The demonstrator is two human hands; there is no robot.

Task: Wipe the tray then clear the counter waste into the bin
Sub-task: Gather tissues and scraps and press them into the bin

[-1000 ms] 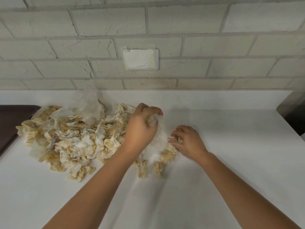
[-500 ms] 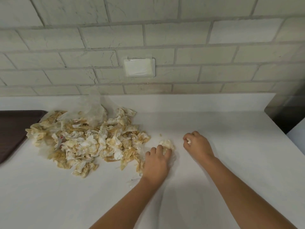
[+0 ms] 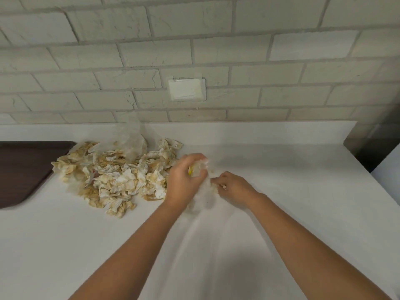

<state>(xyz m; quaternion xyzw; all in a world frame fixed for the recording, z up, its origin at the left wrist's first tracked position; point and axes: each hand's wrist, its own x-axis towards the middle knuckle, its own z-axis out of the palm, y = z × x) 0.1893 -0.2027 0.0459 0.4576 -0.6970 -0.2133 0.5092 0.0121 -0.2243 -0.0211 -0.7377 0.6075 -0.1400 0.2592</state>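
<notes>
A heap of crumpled, brown-stained paper napkins (image 3: 112, 178) lies on the white counter (image 3: 292, 191), with a clear plastic wrapper (image 3: 129, 139) on its far side. My left hand (image 3: 186, 180) is raised just right of the heap, closed around a wad of white tissue (image 3: 200, 169) with a bit of yellow showing. My right hand (image 3: 233, 187) sits beside it, fingers pinched on the lower edge of the same tissue. A dark brown tray (image 3: 23, 169) lies at the far left edge.
A brick wall with a white blanking plate (image 3: 187, 89) runs behind the counter. At the right the counter ends by a dark gap (image 3: 372, 148). No bin is in view.
My left hand has lifted from the counter, where it pressed on a scrap, and now holds tissue up. My right hand has closed in to the left onto it.
</notes>
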